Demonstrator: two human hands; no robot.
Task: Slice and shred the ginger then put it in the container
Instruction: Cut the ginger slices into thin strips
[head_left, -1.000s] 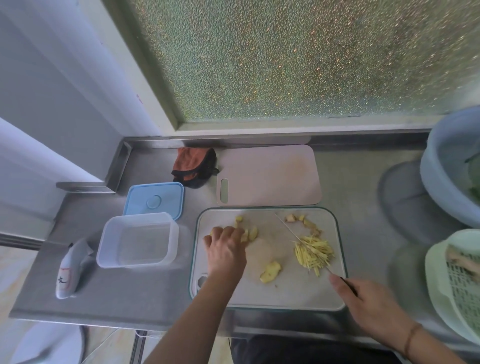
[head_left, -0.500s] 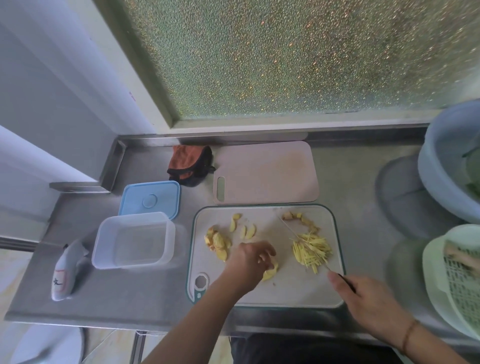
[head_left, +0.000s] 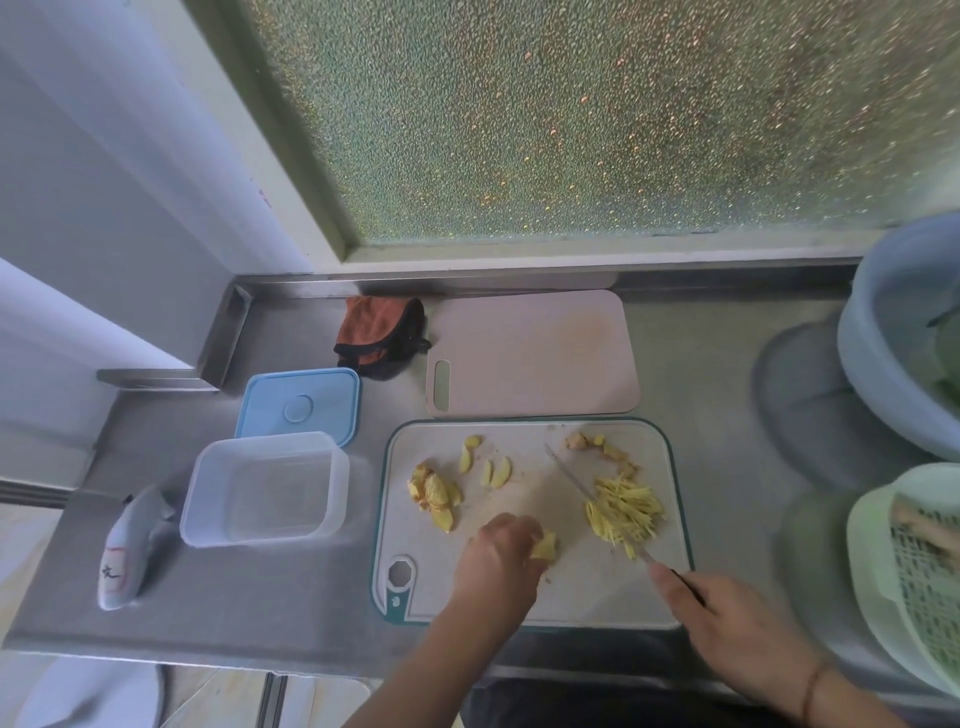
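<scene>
Yellow ginger: a chunk (head_left: 544, 546) sits at the fingertips of the left hand (head_left: 501, 558), near the front middle of the board (head_left: 524, 597); slices (head_left: 434, 493) lie to the left, more slices (head_left: 496, 472) further back, shreds (head_left: 623, 509) to the right, trimmings (head_left: 597, 448) at the back right.
Left hand: fingers curled round the chunk, pinching it against the board.
Right hand: the right hand (head_left: 727, 618) grips the knife (head_left: 582, 486) by its handle; the blade lies flat-ish across the board, tip pointing back-left, its middle touching the shreds.
Container: the container (head_left: 265, 491) stands open and holds no ginger, just left of the board; its blue lid (head_left: 298, 405) lies behind it.
Risk, fingers: the chunk is small and probably slippery (fresh-cut faces), so a slicing stroke could roll it and bring the edge to the fingertips holding it.
Risk, scatter: drawing the blade back through the shreds may flick them over the right rim onto the steel counter (head_left: 727, 364).
Risk, mixing: unshredded slices and trimmings share the board, so a sweep toward the container could carry both.
Edges: the board's front edge sits near the counter's front lip; a push toward the body could tip it off.
Open room: bare board between slices and shreds; bare counter right of the board before the basin (head_left: 893, 338) and colander (head_left: 883, 571); a second board (head_left: 535, 353) crowds the back.
</scene>
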